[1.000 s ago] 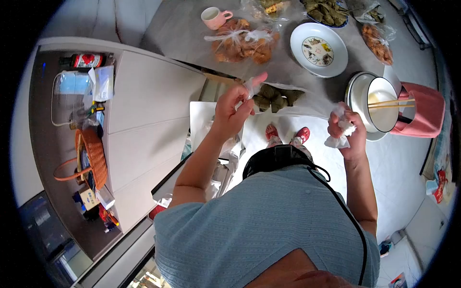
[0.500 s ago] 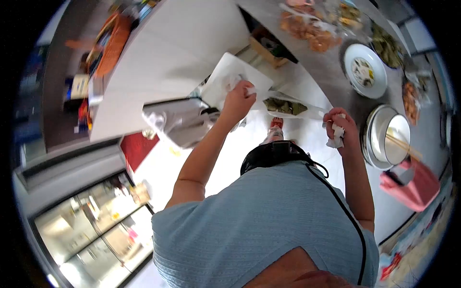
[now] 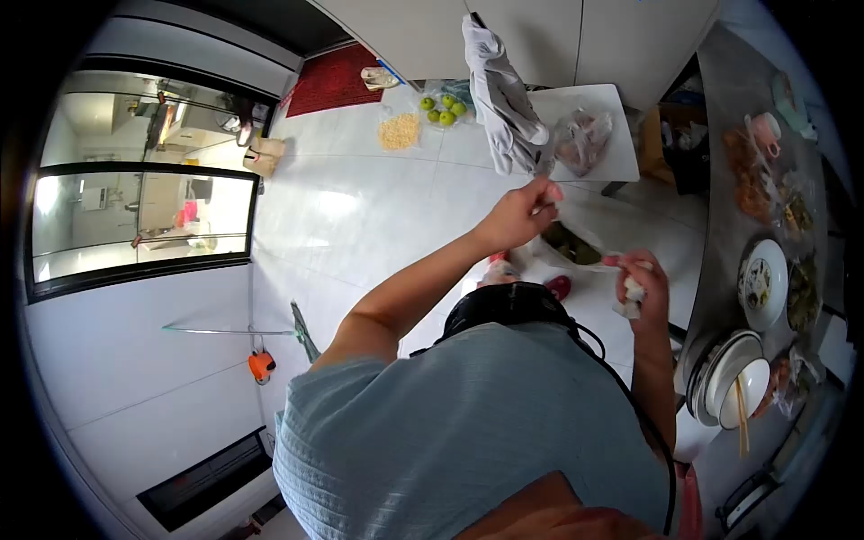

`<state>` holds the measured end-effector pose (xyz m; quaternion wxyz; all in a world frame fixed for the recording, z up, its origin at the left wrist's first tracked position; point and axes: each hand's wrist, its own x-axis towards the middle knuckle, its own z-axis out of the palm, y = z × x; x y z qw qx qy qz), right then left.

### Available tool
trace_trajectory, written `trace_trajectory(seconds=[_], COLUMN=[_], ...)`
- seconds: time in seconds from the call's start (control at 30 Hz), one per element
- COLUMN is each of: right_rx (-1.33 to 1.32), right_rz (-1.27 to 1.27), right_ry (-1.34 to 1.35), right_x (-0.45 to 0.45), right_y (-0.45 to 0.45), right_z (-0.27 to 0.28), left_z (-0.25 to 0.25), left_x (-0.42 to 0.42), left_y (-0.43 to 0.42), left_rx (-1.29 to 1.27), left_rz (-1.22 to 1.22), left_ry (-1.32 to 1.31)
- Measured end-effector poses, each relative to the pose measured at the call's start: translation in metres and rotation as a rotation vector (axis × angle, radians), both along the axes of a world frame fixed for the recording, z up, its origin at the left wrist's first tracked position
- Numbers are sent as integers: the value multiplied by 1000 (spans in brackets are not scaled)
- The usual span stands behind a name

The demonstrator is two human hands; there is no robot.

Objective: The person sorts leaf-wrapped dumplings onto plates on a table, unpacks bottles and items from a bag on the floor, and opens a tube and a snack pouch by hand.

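Observation:
A thin plastic bag (image 3: 589,264) with dark green contents hangs open between my two hands. My left hand (image 3: 520,218) is closed at the bag's far left edge, its fingertips pinched together. My right hand (image 3: 646,281) pinches the opposite edge between thumb and finger. Crumpled white tissue (image 3: 634,292) is tucked in the right palm. What the green contents are, I cannot make out. Just beyond my left hand is a white chair seat (image 3: 621,160) bearing another clear plastic bag (image 3: 583,139); a grey cloth (image 3: 504,99) drapes over the chair's back.
To the right runs a grey counter (image 3: 711,261) with a white plate (image 3: 763,283), stacked bowls (image 3: 742,391), chopsticks (image 3: 742,418) and bagged food. Green fruit (image 3: 443,110) and a yellowish round mat (image 3: 399,131) lie on the tiled floor near a red mat (image 3: 333,81).
My view has swung round, bringing the floor, fruit and whole chair seat into sight. Both hands still hold the bag; the left has moved from over the seat to in front of it.

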<state>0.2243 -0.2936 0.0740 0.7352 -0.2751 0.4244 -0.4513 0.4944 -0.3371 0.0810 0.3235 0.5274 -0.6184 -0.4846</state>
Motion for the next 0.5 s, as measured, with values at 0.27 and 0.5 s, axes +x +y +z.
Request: trace_trajectory(seconds=[0.27,0.5], right_rx=[15,181], right_rz=[325,218], right_ry=[-21,51], right_x=[122,169], right_y=[3,14], right_z=[1,-3], left_z=[-5,0], left_x=[66,94], left_y=[62,70], left_rx=[-102,-155], left_rz=[-153,-179], left_ry=[-118,-293])
